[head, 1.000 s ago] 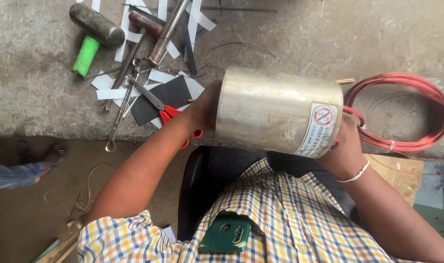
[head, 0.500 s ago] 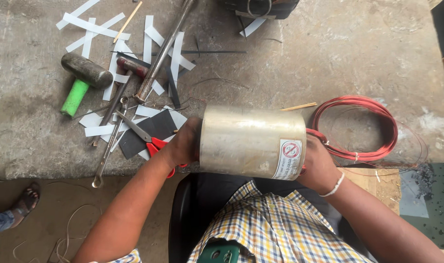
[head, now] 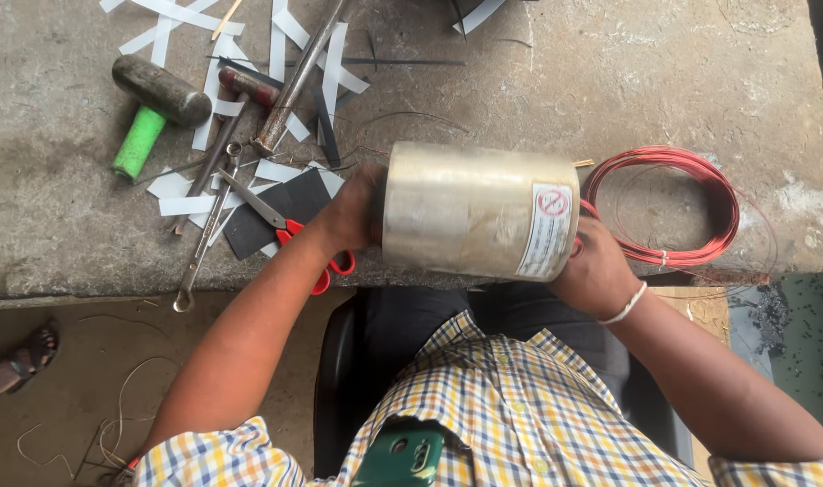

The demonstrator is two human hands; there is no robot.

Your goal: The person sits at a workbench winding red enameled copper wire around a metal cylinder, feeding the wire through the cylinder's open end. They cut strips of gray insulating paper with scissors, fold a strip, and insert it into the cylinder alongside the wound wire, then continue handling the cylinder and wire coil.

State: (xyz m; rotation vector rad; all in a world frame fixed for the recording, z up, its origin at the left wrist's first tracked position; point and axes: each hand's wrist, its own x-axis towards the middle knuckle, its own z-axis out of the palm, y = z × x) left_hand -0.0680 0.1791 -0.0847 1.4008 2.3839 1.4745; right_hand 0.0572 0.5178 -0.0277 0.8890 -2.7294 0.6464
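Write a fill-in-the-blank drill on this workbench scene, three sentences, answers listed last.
1. The left hand and right hand grip the two ends of a metal ____.
2. The coil of wire beside the right hand is ____ in colour.
3. The hammer on the concrete bench has a ____ handle.

Missing words: cylinder; red; green

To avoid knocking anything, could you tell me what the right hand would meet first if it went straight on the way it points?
The right hand points left into the end of the metal cylinder it already grips, so it meets that at once.
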